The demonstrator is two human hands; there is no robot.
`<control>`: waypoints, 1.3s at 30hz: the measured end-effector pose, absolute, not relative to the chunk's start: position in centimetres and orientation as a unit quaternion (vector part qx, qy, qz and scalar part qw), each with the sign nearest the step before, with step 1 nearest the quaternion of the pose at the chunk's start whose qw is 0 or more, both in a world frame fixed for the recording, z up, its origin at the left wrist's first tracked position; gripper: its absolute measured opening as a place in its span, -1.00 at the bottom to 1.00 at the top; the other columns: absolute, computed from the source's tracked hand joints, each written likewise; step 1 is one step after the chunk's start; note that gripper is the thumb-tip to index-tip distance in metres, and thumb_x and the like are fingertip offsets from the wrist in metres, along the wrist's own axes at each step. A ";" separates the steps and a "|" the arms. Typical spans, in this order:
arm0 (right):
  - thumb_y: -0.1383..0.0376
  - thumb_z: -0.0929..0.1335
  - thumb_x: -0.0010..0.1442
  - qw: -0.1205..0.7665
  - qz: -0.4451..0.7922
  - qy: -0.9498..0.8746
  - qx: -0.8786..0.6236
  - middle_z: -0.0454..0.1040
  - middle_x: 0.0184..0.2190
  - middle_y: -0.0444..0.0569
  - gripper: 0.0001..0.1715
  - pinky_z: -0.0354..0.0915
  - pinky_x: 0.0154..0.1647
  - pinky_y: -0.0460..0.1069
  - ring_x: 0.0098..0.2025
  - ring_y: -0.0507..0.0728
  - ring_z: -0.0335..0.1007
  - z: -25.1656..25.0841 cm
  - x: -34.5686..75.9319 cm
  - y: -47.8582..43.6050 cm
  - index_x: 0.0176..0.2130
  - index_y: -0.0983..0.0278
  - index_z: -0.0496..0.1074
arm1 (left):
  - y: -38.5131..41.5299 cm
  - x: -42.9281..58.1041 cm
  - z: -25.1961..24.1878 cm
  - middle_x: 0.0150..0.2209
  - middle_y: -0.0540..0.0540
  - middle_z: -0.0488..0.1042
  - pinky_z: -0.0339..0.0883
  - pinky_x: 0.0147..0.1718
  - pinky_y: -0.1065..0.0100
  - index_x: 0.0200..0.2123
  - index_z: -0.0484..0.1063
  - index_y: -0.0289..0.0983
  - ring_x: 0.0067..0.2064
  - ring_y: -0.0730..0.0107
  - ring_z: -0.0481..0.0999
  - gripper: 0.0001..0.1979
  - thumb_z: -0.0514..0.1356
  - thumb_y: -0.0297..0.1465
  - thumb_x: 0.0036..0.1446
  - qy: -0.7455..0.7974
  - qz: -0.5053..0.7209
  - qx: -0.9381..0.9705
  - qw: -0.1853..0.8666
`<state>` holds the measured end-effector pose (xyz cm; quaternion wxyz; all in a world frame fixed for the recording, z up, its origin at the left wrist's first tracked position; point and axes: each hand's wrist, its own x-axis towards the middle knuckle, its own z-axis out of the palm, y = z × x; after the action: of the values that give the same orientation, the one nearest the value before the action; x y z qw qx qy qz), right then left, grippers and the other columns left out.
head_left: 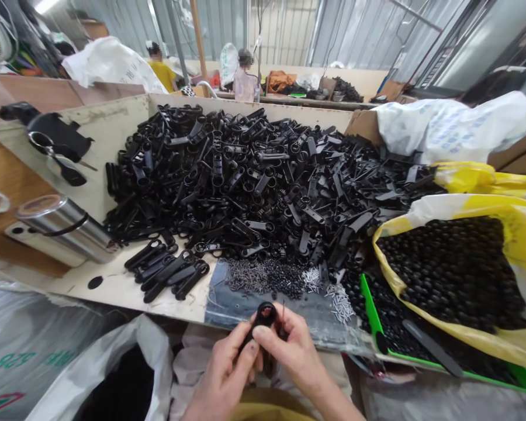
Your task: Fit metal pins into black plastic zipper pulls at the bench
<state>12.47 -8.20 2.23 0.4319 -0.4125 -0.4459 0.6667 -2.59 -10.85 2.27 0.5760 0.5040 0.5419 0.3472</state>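
Note:
Close to my lap, just off the table's front edge, both hands meet around one black plastic part with a ring-shaped end. My left hand is closed on its body, thumb and fingers pressed to the side. The thumb of my right hand presses on the part below the ring, and a thin dark pin-like piece stands up by its fingers. The lower end of the part is hidden by my fingers. Beyond my hands lie small dark pieces and silvery pins on a grey mat.
A large heap of black plastic parts fills the table. Several assembled-looking ones lie at left near a steel flask. At right are a yellow-white sack of black beads and a green tray. An open white sack stands below left.

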 end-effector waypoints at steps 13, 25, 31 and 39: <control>-0.01 0.48 0.22 0.464 0.629 -0.471 -0.409 0.31 -0.47 -0.19 -0.63 0.20 -0.57 -0.11 -0.57 -0.02 0.22 4.7 11.0 -8.2 -0.30 0.25 0.50 | -12.8 -4.2 -0.4 0.04 -0.16 0.66 0.45 0.12 0.20 0.13 0.57 -0.15 0.05 0.06 0.62 -0.46 0.10 0.04 0.31 0.626 0.383 0.558 0.389; -0.09 0.39 0.27 0.414 0.509 -0.586 -0.476 0.34 -0.43 -0.11 -0.51 0.28 -0.39 -0.07 -0.39 0.09 0.27 2.7 10.4 -7.1 -0.38 0.27 0.49 | -12.9 -3.9 -1.0 -0.38 -0.11 0.60 0.44 -0.30 0.35 0.12 0.54 -0.26 -0.34 0.25 0.56 -0.35 0.06 0.13 0.30 0.629 0.373 0.491 0.473; -0.15 0.34 0.30 0.329 0.489 -0.640 -0.493 0.55 -0.33 -0.05 -0.42 0.34 -0.37 -0.06 -0.38 0.13 0.41 0.8 11.4 -6.2 -0.02 0.22 0.60 | -9.8 -10.5 1.8 -0.49 -0.04 0.53 0.36 -0.41 0.37 -0.14 0.55 -0.24 -0.47 0.33 0.48 -0.63 0.02 -0.18 0.43 0.687 0.350 0.612 0.173; 0.08 0.28 0.42 0.244 0.359 -0.762 -0.481 0.57 -0.23 -0.03 -0.46 0.40 -0.08 0.05 -0.20 0.21 0.56 3.8 6.7 -2.1 0.29 0.19 0.38 | 0.7 -20.2 3.8 -0.02 -0.37 0.54 0.28 0.12 -0.12 -0.14 0.61 -0.32 0.09 -0.16 0.41 -0.68 0.09 -0.29 0.32 0.725 0.316 0.605 -0.097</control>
<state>6.68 -2.09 3.78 0.2443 -0.4810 -0.7616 0.3591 -20.23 0.66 3.82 -0.0967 0.6046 0.7249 0.3156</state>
